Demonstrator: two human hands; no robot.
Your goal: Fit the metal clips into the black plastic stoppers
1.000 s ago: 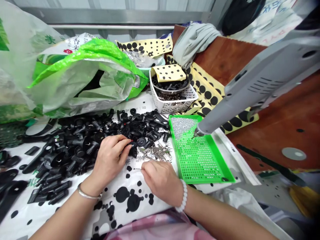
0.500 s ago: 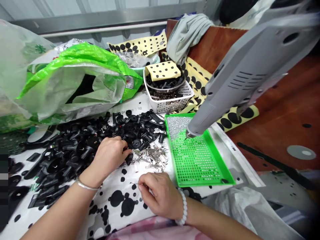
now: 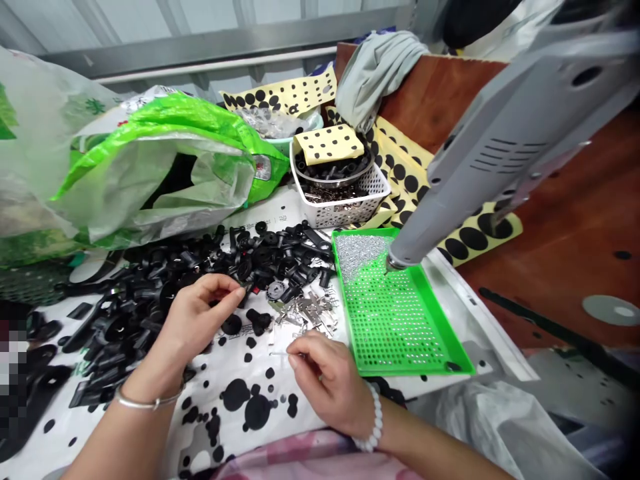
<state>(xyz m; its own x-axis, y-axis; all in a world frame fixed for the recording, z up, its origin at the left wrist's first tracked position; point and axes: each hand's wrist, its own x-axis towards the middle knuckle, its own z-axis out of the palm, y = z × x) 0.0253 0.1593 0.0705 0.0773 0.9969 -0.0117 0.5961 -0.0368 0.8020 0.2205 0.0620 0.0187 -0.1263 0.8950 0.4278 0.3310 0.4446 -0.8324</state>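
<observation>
My left hand (image 3: pixel 200 313), with a silver bangle at its wrist, is closed at the edge of a heap of black plastic parts (image 3: pixel 145 300). Its thumb and forefinger pinch a small black plastic part (image 3: pixel 247 295), mostly hidden by the fingertips. Nearer the front, my right hand (image 3: pixel 330 383) wears a pale bead bracelet and is closed on a thin metal strip (image 3: pixel 279 354) that points left. Just beyond the right hand lies a loose pile of flat metal pieces (image 3: pixel 307 312). Two black knob-like parts (image 3: pixel 258 321) rest between the hands.
A green perforated tray (image 3: pixel 400 365) holding tiny silver screws (image 3: pixel 360 252) stands at right. Over it slants a grey electric screwdriver (image 3: pixel 480 160), its tip close above the tray. Behind are a white basket (image 3: pixel 345 212) and a green plastic bag (image 3: pixel 200 120); black dots mark the white sheet.
My left hand has drawn back leftward from the heap's right edge, uncovering black parts lying there. My right hand has shifted slightly right and up with the metal strip; the view has moved a little.
</observation>
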